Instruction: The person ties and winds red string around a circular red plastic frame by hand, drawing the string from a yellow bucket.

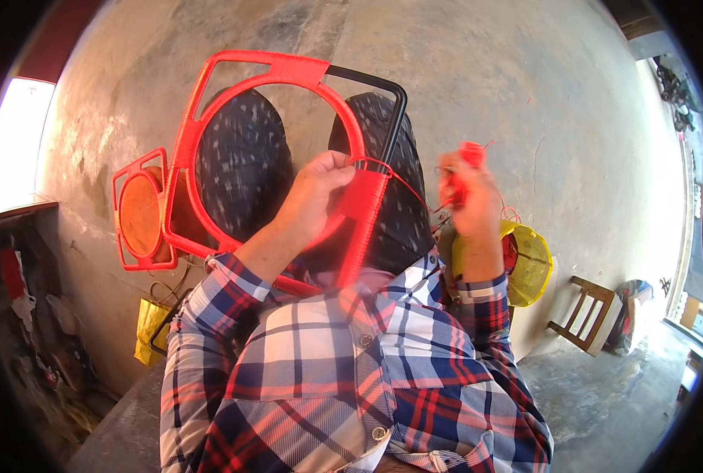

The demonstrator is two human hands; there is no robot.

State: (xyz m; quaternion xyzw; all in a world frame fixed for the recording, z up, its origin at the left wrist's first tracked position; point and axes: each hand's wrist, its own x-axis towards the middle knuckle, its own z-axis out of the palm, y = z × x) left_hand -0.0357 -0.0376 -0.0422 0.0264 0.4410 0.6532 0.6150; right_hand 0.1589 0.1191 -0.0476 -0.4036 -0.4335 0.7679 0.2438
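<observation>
One red-wound frame [362, 197], right side pinched by left fingers [335, 161], red cord bundle [473, 153] clutched by right fingers [451, 162]

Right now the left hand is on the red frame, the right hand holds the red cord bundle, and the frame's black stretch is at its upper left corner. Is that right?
Not quite: the black stretch is at the upper right corner of the red frame, as the head view shows. The left hand and the right hand with the red cord bundle are as you say.
</observation>
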